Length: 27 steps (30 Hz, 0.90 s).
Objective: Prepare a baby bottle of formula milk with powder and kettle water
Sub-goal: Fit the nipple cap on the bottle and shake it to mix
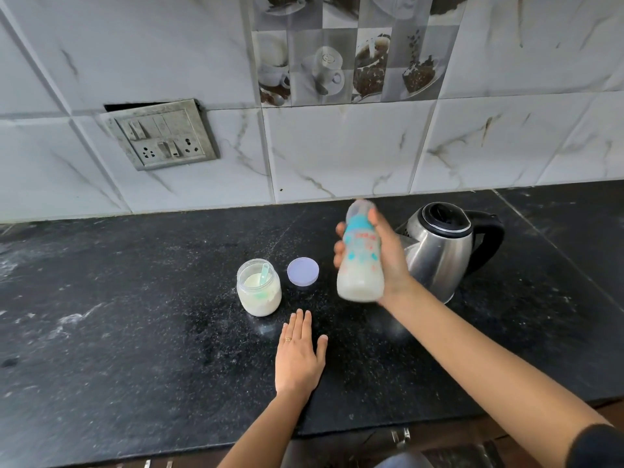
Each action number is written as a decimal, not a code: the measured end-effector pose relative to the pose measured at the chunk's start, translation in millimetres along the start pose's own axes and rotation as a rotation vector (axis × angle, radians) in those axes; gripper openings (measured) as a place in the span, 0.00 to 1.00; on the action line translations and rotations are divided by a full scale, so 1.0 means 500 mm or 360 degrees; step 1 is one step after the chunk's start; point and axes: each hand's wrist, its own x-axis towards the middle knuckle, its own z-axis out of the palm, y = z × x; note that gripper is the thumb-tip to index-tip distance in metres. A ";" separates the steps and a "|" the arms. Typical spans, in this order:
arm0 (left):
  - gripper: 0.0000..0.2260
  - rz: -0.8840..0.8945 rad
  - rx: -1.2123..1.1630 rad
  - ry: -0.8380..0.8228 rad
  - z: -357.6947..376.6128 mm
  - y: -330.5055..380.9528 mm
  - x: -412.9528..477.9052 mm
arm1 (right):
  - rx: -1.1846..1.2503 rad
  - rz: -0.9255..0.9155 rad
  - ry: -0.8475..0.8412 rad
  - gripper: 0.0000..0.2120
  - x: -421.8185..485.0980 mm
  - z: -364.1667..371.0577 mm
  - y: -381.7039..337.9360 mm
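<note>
Bottle status: baby bottle [360, 261] is right of centre frame, held clear of the tabletop [135, 315] and just in front of the steel kettle [439, 251]. It's tilted a little, top leaning toward the wall.

Right grip [388, 265] is wrapped round the mid body. Its fingertips [338, 253] show on the bottle's left edge, and one finger rides up near the collar. Left grip [299, 358] lies flat on the tabletop at lower centre, fingers straight, holding nothing.

The bottle outline is smeared, so my read is a mixing shake.

Handling, judged:
- Stiff plastic wall that won't crush, so it takes a firm squeeze.
- Milky fill sits in roughly the lower third. Light overall, with the weight low and sloshing.
- The smooth printed wall could be slick if any water ran down it.
- The top end is too blurred to tell if the cover is seated. I'd treat that end as soft and keep off it.
- Best hold is the waist where it is now, with a finger up by the collar against a leak.

Open powder jar [259, 292] with its scoop [264, 275] inside sits left of centre, and the lilac lid [303, 271] lies just beside it. Both are near the swing path, so I'd keep the shake up and to the right.
</note>
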 end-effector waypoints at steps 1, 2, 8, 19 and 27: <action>0.35 0.0001 -0.0002 -0.0001 0.000 -0.001 0.001 | 0.0116 -0.0040 0.0098 0.17 0.012 0.000 -0.015; 0.35 0.0002 0.0007 -0.0007 0.000 -0.001 0.002 | 0.0233 -0.0085 0.0195 0.16 0.021 0.001 -0.029; 0.36 -0.0005 0.0011 -0.0010 0.000 0.000 0.001 | -0.0079 0.0041 0.0008 0.14 -0.015 -0.004 0.019; 0.35 -0.0001 -0.0001 -0.0002 -0.002 0.002 0.000 | -0.0069 0.0040 0.0048 0.17 -0.014 -0.008 0.023; 0.37 -0.0005 0.0007 -0.0019 -0.003 0.002 0.002 | -0.0058 0.0039 0.0052 0.19 -0.015 -0.009 0.030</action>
